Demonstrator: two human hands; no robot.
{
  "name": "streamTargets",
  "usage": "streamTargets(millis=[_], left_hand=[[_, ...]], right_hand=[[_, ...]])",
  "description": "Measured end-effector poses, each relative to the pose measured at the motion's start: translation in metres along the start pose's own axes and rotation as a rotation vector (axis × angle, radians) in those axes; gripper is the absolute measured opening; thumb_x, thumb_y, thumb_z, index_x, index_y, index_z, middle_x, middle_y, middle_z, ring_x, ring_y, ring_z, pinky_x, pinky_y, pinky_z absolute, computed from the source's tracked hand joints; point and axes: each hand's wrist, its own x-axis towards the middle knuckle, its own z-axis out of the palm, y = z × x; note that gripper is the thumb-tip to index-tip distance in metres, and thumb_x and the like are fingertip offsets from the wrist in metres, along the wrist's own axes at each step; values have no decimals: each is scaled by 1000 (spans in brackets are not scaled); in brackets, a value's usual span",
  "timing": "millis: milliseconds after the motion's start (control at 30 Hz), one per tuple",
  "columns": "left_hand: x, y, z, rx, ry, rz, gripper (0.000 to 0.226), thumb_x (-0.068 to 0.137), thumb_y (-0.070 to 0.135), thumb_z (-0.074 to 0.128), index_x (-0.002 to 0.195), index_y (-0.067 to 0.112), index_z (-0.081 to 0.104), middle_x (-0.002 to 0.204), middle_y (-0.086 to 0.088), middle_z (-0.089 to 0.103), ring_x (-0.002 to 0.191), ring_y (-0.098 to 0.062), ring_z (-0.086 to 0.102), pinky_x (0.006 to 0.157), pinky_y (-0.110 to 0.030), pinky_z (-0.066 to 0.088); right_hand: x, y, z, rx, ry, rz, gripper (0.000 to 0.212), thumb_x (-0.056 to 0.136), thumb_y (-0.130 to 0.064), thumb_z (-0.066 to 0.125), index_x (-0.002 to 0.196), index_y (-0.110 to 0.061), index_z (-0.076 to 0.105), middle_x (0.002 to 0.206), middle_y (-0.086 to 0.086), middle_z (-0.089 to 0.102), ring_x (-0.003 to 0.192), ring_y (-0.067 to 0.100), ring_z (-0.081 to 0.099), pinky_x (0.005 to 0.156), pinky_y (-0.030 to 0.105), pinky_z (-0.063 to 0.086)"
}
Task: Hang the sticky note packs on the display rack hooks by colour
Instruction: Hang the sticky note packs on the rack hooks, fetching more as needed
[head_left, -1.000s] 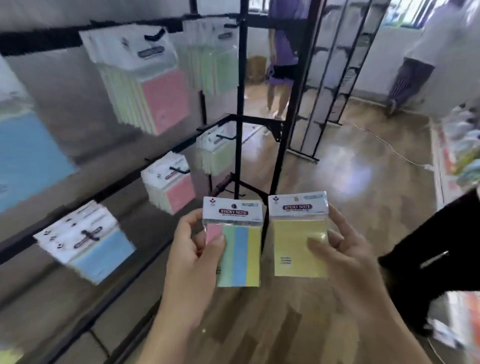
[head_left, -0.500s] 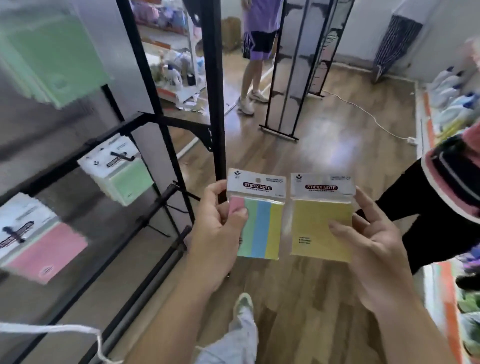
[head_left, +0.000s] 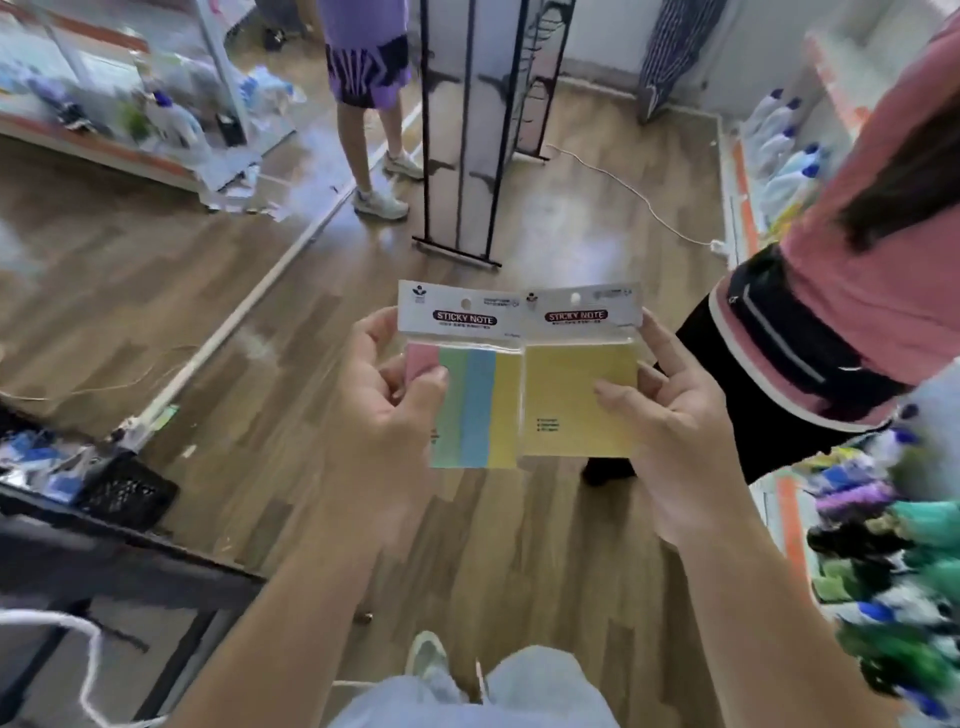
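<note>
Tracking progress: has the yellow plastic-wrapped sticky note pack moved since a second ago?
Yes. The yellow pack swung right: once directly below the black metal floor rack, now right of its base.

Two bystanders are standing on a wooden floor (head_left: 156, 270) between stocked shelves.
A person in purple shorts (head_left: 363, 67) is standing at the top in white sneakers (head_left: 382, 203), near a low shelf (head_left: 104, 150) of blurred goods. A person in a pink top (head_left: 872, 208) is standing at the right, near white bottles with blue caps (head_left: 784, 140). A white cable (head_left: 639, 192) is trailing across the floor, and a black basket (head_left: 124, 488) is sitting at the left.
</note>
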Motion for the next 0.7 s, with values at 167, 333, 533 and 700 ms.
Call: streamTargets(millis=[167,333,533,700], left_hand=[[68,-1,33,16,8,-23,41,77,21,52,112,43,49,89,6,75,76,-15,69,71,-49,56],[151,-3,77,0,89,-3,39,86,11,56,114,38,49,91,8,75,78,-13,71,66,-39,56],[251,9,145,37,157,58,42,94,6,55,110,44,48,90,12,74,77,-9,71,60,-28,54],[328,11,185,23,184,68,43,95,0,51,110,41,48,89,13,74,76,-8,71,59,-21,54]], right_hand=[[84,-6,-11,15,1,10,68,91,6,55,147,-29,38,106,1,74,101,23,69,93,47,53],[187,-12,-29,7,-39,14,68,91,5,55,147,-31,38,105,-1,74,95,18,70,84,39,53],[304,-37,-60,27,-111,12,69,91,8,52,147,-30,37,100,-5,75,87,10,70,73,23,53],[399,-49,-67,40,-120,15,68,91,9,52,143,-32,40,99,-4,75,86,10,70,73,26,53]])
